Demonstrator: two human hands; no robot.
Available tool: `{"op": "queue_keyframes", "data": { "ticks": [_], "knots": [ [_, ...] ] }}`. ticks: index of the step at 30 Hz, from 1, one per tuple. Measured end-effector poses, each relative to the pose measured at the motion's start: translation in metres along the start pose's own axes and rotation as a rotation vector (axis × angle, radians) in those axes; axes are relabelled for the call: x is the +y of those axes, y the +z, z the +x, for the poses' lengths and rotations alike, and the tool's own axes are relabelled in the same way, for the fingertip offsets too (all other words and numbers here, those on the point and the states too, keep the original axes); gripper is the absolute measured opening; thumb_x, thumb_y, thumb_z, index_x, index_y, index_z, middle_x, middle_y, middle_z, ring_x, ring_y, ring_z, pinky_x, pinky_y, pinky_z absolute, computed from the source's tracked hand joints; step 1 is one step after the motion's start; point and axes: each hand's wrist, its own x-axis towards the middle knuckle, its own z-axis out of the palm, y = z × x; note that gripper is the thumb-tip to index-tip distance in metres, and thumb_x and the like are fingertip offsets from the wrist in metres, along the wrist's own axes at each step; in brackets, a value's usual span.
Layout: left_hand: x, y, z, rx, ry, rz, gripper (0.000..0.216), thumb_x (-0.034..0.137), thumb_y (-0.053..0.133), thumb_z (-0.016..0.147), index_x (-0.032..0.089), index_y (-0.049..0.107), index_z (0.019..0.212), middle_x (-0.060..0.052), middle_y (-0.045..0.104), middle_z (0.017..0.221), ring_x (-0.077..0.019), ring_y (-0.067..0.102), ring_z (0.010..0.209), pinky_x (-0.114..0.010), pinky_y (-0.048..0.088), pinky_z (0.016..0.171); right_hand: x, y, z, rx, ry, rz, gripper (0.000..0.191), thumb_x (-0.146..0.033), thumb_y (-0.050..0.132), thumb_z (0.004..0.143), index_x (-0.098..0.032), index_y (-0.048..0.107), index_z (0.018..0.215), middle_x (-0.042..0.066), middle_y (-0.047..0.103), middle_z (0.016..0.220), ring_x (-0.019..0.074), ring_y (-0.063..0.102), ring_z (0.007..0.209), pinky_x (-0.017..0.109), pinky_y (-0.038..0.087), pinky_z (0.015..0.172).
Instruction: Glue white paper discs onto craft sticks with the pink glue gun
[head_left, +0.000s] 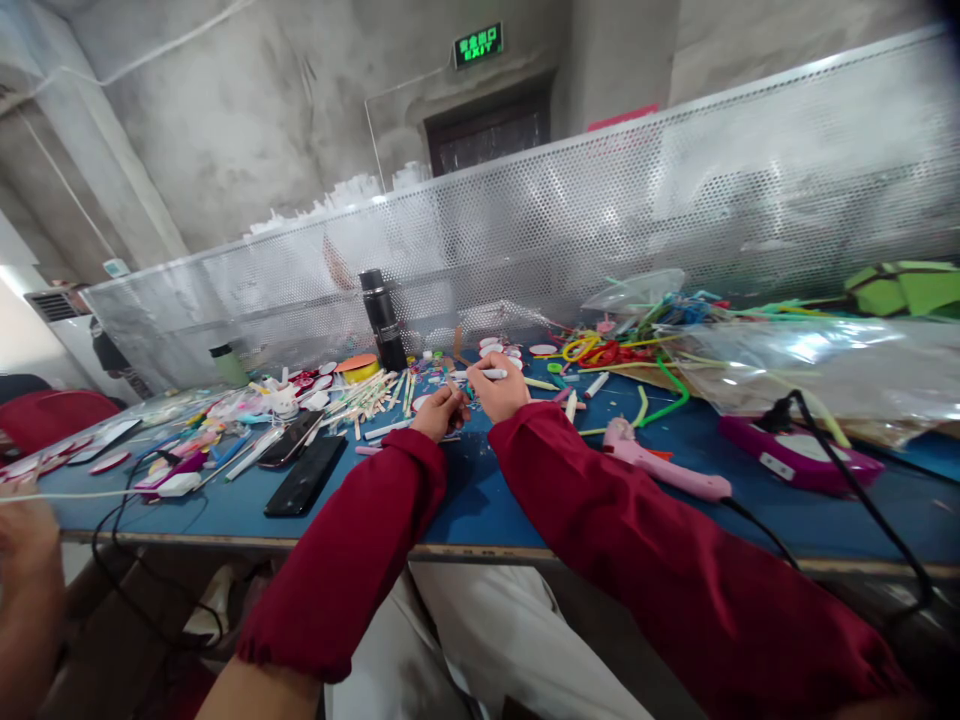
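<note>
Both my arms wear dark red sleeves and reach out over a blue table (480, 505). My right hand (496, 388) is closed round a white stick (489, 374) that points left. My left hand (441, 411) sits just beside it with its fingers curled in a pinch; what it holds is too small to make out. The two hands almost touch. Around them lie several white sticks (369, 393) and small round red-and-white pieces (498, 348).
A pink glue gun (664, 466) with a black cord lies to the right, beside a purple device (796, 456) and clear plastic bags (817, 365). Two black phones (306, 474) lie left. A black flask (382, 318) stands before a perforated metal screen. Another person's hand (26, 580) shows far left.
</note>
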Motion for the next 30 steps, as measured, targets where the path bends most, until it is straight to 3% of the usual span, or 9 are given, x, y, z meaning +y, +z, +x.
{"op": "queue_keyframes", "data": {
  "ticks": [12,18,23,30],
  "knots": [
    [0.003,0.001,-0.001,0.022,-0.005,-0.021,0.043,0.059,0.06,0.078,0.018,0.054,0.082,0.001,0.058,0.059,-0.0068,0.044,0.039,-0.02,0.02,0.037,-0.011,-0.003,-0.004,-0.049,0.022,-0.015,0.01,-0.026,0.057,0.068,-0.022,0.05,0.062,-0.004,0.049,0.052,0.0121,0.043,0.05,0.027,0.033,0.048],
    [0.001,0.0,0.0,0.038,0.01,-0.018,0.041,0.059,0.059,0.079,0.018,0.053,0.083,0.002,0.06,0.061,-0.0068,0.044,0.04,-0.019,0.023,0.038,-0.003,-0.001,0.0,0.027,-0.006,-0.002,0.012,-0.027,0.056,0.069,-0.022,0.049,0.061,-0.003,0.05,0.056,0.0128,0.047,0.055,0.027,0.037,0.052],
    [0.004,0.001,-0.002,0.029,-0.005,-0.016,0.042,0.059,0.06,0.079,0.017,0.053,0.082,0.001,0.059,0.06,-0.0066,0.045,0.04,-0.019,0.02,0.036,-0.002,0.002,-0.003,-0.04,-0.003,0.03,0.012,-0.026,0.055,0.069,-0.022,0.048,0.061,-0.005,0.047,0.052,0.0122,0.043,0.051,0.027,0.034,0.049],
    [0.004,0.001,-0.001,0.044,0.001,-0.028,0.04,0.057,0.061,0.079,0.018,0.053,0.081,0.002,0.06,0.06,-0.0066,0.045,0.04,-0.019,0.021,0.036,-0.004,-0.001,-0.002,-0.009,0.001,-0.002,0.013,-0.026,0.055,0.07,-0.022,0.047,0.061,-0.004,0.046,0.053,0.012,0.042,0.052,0.027,0.034,0.05]
  ]
}}
